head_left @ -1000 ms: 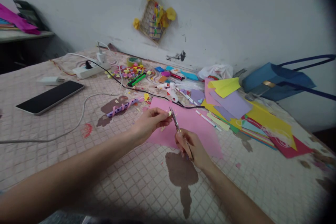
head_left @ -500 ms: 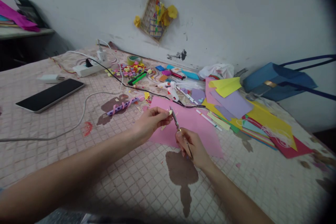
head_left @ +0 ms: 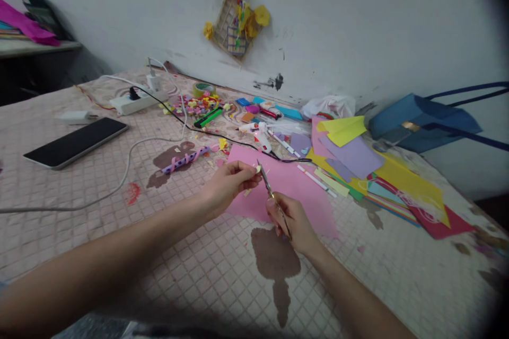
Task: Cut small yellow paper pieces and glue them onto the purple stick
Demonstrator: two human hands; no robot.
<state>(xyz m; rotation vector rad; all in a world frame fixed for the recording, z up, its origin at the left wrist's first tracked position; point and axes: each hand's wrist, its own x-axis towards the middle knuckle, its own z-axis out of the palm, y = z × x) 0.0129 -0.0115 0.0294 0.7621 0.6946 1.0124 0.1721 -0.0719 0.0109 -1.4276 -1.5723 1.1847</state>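
Observation:
Between thumb and fingers, my left hand [head_left: 233, 183] pinches a small pale yellow piece of paper [head_left: 258, 169]. My right hand [head_left: 292, 220] is closed round the handles of a pair of scissors [head_left: 265, 180], whose blades point up and away beside the yellow piece. Whether the blades touch the paper is too small to tell. Both hands are over a pink sheet [head_left: 306, 204] with a few pale scraps on it. Left of the hands lies a purple patterned stick wrapped in pink strip [head_left: 186, 160].
A hot glue gun [head_left: 260, 136] with a black cable lies behind the pink sheet. Coloured paper sheets [head_left: 353, 156] and a blue bag [head_left: 421, 122] are on the right. A tablet [head_left: 77, 143], a power strip [head_left: 137, 103], a box cutter [head_left: 208, 117] and paper cutouts [head_left: 194, 106] are on the left.
Both hands stay almost in place, still with the yellow piece and the scissors. The view has shifted very slightly.

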